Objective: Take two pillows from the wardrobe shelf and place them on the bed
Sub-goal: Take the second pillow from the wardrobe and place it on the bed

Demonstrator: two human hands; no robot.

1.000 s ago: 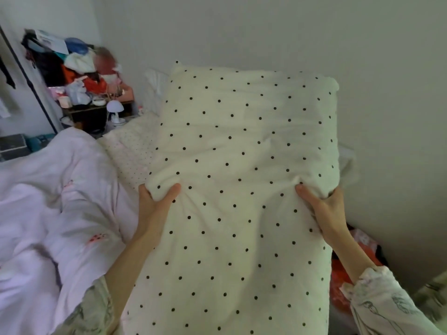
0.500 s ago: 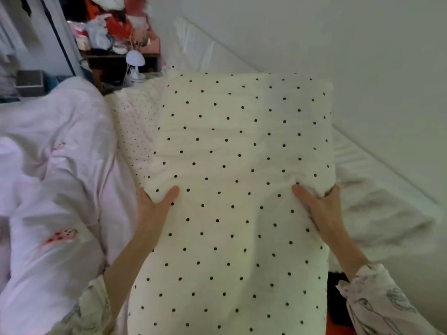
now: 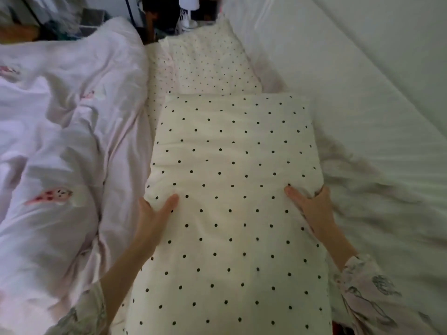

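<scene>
Both hands' fingers hidden, seemingly under the pillow (image 3: 232, 189).

— What did you have behind the bedding?
— I saw a dark wooden nightstand (image 3: 154, 22) at the top, a small white lamp (image 3: 188, 3) on it, cluttered things (image 3: 63, 25) left of that. Dim, soft light throughout.

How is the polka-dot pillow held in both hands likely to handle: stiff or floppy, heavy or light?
Probably soft: the polka-dot pillow dents and creases where the right hand grips its edge. Likely light, since the left hand also holds it only by a side. It appears to keep its shape, not drooping.
</scene>
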